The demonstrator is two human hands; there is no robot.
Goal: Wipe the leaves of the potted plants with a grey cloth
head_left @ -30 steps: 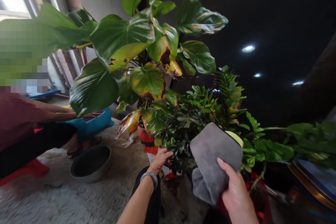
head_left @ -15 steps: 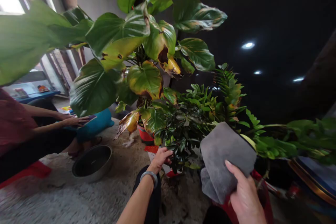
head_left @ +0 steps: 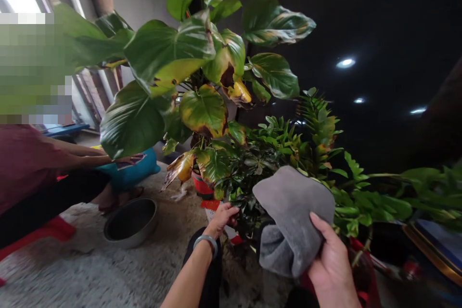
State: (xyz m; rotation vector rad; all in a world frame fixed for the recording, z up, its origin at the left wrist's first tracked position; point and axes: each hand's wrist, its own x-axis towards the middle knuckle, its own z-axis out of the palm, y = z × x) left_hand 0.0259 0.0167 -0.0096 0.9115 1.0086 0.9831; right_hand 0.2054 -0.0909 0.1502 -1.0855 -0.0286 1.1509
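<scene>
My right hand [head_left: 332, 264] grips a grey cloth [head_left: 292, 216] and presses it over the leaves of a small-leaved plant [head_left: 317, 154] at the lower right. My left hand [head_left: 223, 218], with a bracelet on its wrist, is closed on the dark leaves of a low bushy plant [head_left: 252, 173] near its red pot. Behind both rises a tall plant with big green and yellowing leaves [head_left: 173, 57].
Another person in a red top sits at the left, a hand [head_left: 119, 159] on a large leaf near a blue object [head_left: 133, 173]. A metal bowl [head_left: 130, 221] lies on the pale floor. A small red pot [head_left: 201, 186] stands behind. Dark wall at right.
My right hand has slid the grey cloth leftward and a little down across the leaves. The other person's arm shifted slightly. My left hand has stayed where it was.
</scene>
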